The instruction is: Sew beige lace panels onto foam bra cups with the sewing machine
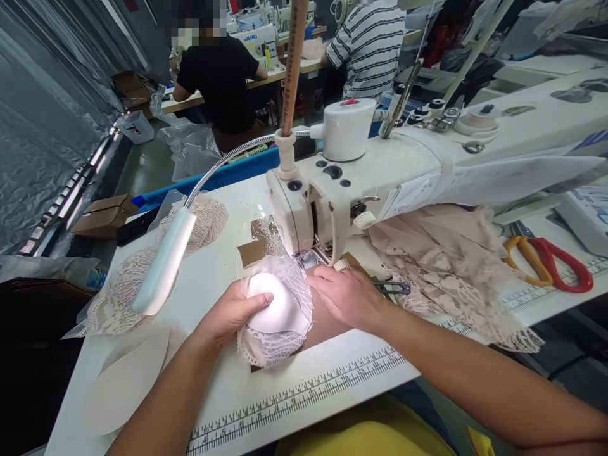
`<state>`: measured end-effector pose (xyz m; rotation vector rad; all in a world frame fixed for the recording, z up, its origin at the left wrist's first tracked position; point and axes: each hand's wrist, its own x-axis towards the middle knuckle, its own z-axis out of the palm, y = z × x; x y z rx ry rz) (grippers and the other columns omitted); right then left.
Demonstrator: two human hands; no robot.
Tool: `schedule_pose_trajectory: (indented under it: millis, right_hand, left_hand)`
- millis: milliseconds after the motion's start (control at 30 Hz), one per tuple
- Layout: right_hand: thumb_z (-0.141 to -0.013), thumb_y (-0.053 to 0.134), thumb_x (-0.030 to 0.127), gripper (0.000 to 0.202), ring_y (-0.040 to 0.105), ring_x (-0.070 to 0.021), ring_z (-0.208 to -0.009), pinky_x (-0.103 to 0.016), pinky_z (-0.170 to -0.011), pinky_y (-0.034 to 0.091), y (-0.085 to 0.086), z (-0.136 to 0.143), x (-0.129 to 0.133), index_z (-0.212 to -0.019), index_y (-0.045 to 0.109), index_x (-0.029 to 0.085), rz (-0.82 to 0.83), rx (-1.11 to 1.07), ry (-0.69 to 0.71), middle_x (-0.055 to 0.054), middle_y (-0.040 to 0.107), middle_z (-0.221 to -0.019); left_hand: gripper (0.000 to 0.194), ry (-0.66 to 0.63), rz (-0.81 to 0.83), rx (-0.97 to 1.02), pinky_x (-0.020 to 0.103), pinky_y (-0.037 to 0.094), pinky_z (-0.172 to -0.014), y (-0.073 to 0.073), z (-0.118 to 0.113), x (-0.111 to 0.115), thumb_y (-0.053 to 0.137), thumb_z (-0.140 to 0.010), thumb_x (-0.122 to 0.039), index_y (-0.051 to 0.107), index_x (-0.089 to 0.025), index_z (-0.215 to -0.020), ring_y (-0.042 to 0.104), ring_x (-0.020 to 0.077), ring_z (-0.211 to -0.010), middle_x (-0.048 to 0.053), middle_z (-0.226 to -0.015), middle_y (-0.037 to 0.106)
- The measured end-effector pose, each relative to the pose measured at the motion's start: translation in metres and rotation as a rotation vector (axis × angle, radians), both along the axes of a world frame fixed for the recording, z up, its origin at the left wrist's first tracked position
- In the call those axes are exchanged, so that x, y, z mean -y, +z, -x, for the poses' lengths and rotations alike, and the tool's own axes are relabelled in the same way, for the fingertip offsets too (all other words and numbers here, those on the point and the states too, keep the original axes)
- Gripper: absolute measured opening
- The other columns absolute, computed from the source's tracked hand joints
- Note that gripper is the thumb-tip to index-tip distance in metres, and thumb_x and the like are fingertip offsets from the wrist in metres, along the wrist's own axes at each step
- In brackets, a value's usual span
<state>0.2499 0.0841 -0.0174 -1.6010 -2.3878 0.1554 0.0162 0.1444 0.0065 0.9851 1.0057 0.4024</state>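
A white molded bra cup with beige lace around it lies just in front of the sewing machine's needle area. My left hand grips its left side, thumb on top of the cup and fingers underneath, out of sight. Close to the presser foot, my right hand presses down at the lace's right edge. Its fingers are bent together, and what they hold, if anything, is hidden. The white sewing machine stands over the work.
Lace pieces and beige cup pieces lie left, below a gooseneck lamp. On the right are a lace garment, scissors and dark thread snips. A printed ruler follows the front edge. Two people sit beyond.
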Motion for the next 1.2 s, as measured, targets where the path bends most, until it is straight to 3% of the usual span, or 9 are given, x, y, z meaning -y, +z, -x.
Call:
schedule_pose_trajectory:
  millis: [367, 667, 833, 967, 1067, 1200]
  right_hand:
    - [-0.088, 0.045, 0.009, 0.022, 0.031, -0.0121, -0.062, -0.029, -0.056, 0.018, -0.0061, -0.0015, 0.0010, -0.087, 0.066, 0.016, -0.023, -0.036, 0.031, -0.001, 0.049, -0.076]
    - [-0.084, 0.046, 0.009, 0.029, 0.032, -0.0131, -0.059, -0.029, -0.052, 0.018, -0.0002, 0.0048, -0.0047, -0.103, 0.067, 0.017, 0.016, 0.021, -0.060, -0.003, 0.056, -0.079]
    - [-0.084, 0.045, 0.009, 0.030, 0.036, -0.0139, -0.060, -0.029, -0.052, 0.022, -0.0011, 0.0034, -0.0058, -0.105, 0.066, 0.015, -0.027, 0.013, -0.077, -0.004, 0.057, -0.075]
    - [-0.085, 0.044, 0.009, 0.028, 0.040, -0.0137, -0.064, -0.028, -0.056, 0.024, -0.0041, 0.0005, -0.0020, -0.101, 0.066, 0.016, -0.068, -0.039, 0.005, -0.003, 0.057, -0.076]
    - [-0.086, 0.045, 0.010, 0.026, 0.037, -0.0130, -0.063, -0.028, -0.055, 0.021, -0.0058, -0.0006, -0.0001, -0.095, 0.068, 0.018, -0.062, -0.022, 0.058, -0.002, 0.054, -0.075]
    - [-0.088, 0.043, 0.011, 0.025, 0.031, -0.0121, -0.058, -0.029, -0.056, 0.019, -0.0062, -0.0006, -0.0011, -0.092, 0.067, 0.016, -0.070, -0.013, 0.028, -0.001, 0.052, -0.072]
  left_hand:
    - [0.061, -0.017, -0.046, 0.004, 0.030, 0.053, -0.073, -0.0013, 0.0025, 0.0010, 0.075, -0.072, -0.036, 0.057, -0.013, -0.125, 0.068, 0.0244, -0.083, 0.011, -0.099, 0.072]
    - [0.067, 0.039, -0.138, -0.023, 0.033, 0.052, -0.079, -0.0034, 0.0001, -0.0005, 0.074, -0.073, -0.038, 0.051, -0.012, -0.130, 0.067, 0.0272, -0.091, 0.014, -0.106, 0.070]
    - [0.062, 0.054, -0.133, -0.032, 0.034, 0.052, -0.083, -0.0032, -0.0011, -0.0032, 0.077, -0.070, -0.038, 0.057, -0.011, -0.123, 0.066, 0.0275, -0.094, 0.014, -0.107, 0.070]
    - [0.058, 0.051, -0.107, -0.034, 0.034, 0.052, -0.083, -0.0015, -0.0029, -0.0044, 0.078, -0.068, -0.037, 0.061, -0.010, -0.117, 0.066, 0.0292, -0.097, 0.015, -0.107, 0.070]
    - [0.056, 0.054, -0.091, -0.048, 0.033, 0.052, -0.081, -0.0008, -0.0046, -0.0036, 0.079, -0.067, -0.037, 0.062, -0.010, -0.114, 0.064, 0.0309, -0.101, 0.015, -0.106, 0.070]
    - [0.055, 0.052, -0.093, -0.044, 0.034, 0.052, -0.082, -0.0014, -0.0069, -0.0020, 0.078, -0.067, -0.038, 0.063, -0.011, -0.113, 0.063, 0.0314, -0.105, 0.014, -0.104, 0.071]
